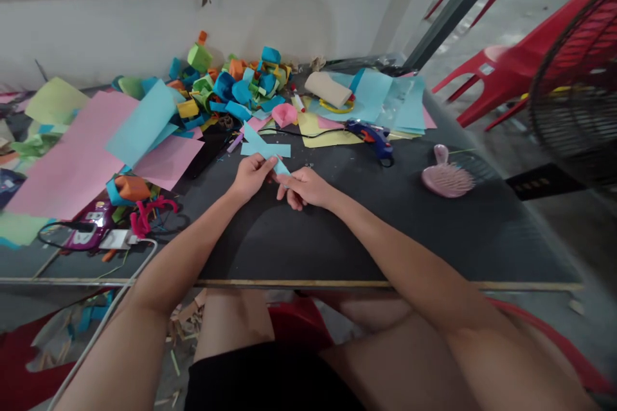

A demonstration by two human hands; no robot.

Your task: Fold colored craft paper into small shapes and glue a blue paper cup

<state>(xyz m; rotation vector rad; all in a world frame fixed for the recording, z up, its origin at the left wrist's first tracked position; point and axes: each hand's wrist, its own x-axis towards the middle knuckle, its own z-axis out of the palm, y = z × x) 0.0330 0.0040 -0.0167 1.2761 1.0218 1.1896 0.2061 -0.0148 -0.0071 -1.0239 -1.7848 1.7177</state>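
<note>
A light blue paper strip (pixel 281 167) slants between my hands above the dark table (pixel 328 244). My left hand (pixel 251 174) pinches it between thumb and fingers around its middle. The lower right end is gripped by my right hand (pixel 308 187), thumb on top and the other fingers curled beneath. Just beyond my fingers, a second light blue strip (pixel 282 150) lies crosswise, partly covered by the slanting one. Close behind are a pink folded paper piece (pixel 284 115) and a purple pen-like stick (pixel 235 143).
Folded colored paper pieces (pixel 236 87) are heaped against the wall. Pink sheets (pixel 87 154) spread at left, near a purple power socket (pixel 94 225) with cables. A blue glue gun (pixel 373 136) lies right of center, its cord running left. A pink hairbrush (pixel 446 178) and fan (pixel 578 77) are at right.
</note>
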